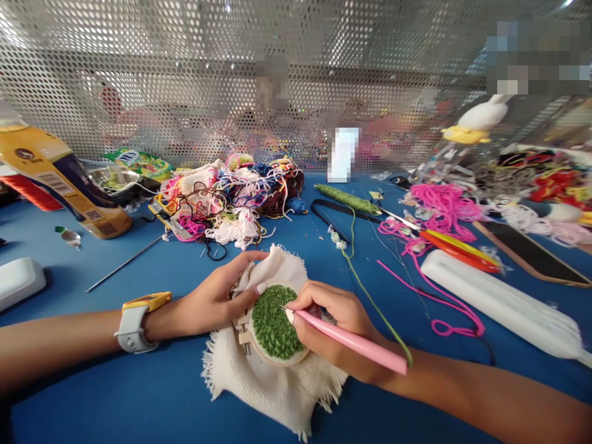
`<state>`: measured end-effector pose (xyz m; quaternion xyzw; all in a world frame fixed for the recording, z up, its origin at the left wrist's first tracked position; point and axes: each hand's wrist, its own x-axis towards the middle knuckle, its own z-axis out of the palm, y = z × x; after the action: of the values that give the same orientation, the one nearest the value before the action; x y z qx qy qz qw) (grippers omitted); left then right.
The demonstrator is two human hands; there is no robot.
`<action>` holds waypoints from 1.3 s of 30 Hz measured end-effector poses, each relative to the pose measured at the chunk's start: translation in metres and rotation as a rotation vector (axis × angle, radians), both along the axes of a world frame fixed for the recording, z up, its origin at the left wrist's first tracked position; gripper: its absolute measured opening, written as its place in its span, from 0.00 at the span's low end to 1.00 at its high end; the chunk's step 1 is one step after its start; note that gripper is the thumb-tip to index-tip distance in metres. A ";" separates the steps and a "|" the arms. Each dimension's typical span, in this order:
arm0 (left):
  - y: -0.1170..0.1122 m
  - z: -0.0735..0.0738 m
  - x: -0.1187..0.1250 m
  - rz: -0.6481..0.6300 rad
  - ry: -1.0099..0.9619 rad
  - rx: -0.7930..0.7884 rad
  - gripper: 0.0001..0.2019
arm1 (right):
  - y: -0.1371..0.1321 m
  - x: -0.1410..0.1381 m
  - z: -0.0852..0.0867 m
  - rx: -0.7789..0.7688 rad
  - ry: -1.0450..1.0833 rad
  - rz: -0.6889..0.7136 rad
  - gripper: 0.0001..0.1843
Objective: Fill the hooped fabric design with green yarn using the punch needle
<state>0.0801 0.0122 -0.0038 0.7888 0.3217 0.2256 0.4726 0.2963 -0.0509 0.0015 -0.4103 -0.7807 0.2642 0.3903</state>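
A small wooden embroidery hoop (259, 346) holds cream cloth (268, 382) filled with green looped stitching (275, 324). My left hand (217, 296), with a white and yellow watch (134, 320) on its wrist, grips the hoop's upper left edge and the bunched cloth. My right hand (337, 320) holds a pink punch needle (351, 340) like a pen, its tip touching the green patch. Green yarn (370, 296) runs from the needle's back end up to a green skein (346, 198).
A tangle of mixed yarn (231, 197) lies behind the hoop. Pink yarn (439, 216), orange-handled scissors (453, 246), a white case (504, 302) and a dark phone (531, 253) are at right. A yellow bottle (60, 179) and a long needle (124, 262) lie at left. Perforated metal screen (296, 74) behind.
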 end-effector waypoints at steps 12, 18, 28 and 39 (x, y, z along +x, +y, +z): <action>-0.001 0.002 0.001 -0.022 0.018 0.139 0.20 | 0.001 0.001 0.000 0.026 0.002 0.023 0.05; -0.001 -0.002 0.001 0.044 0.000 0.122 0.20 | 0.001 0.001 -0.003 0.010 -0.002 0.021 0.05; 0.003 -0.003 0.001 0.162 -0.037 0.208 0.08 | 0.003 0.001 -0.002 -0.026 -0.008 0.007 0.05; 0.002 -0.003 0.004 0.133 -0.040 -0.111 0.10 | 0.002 0.001 -0.004 -0.008 -0.009 0.024 0.04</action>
<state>0.0841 0.0139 -0.0067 0.7337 0.3757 0.2543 0.5058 0.2976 -0.0489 -0.0027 -0.4037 -0.7862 0.2704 0.3819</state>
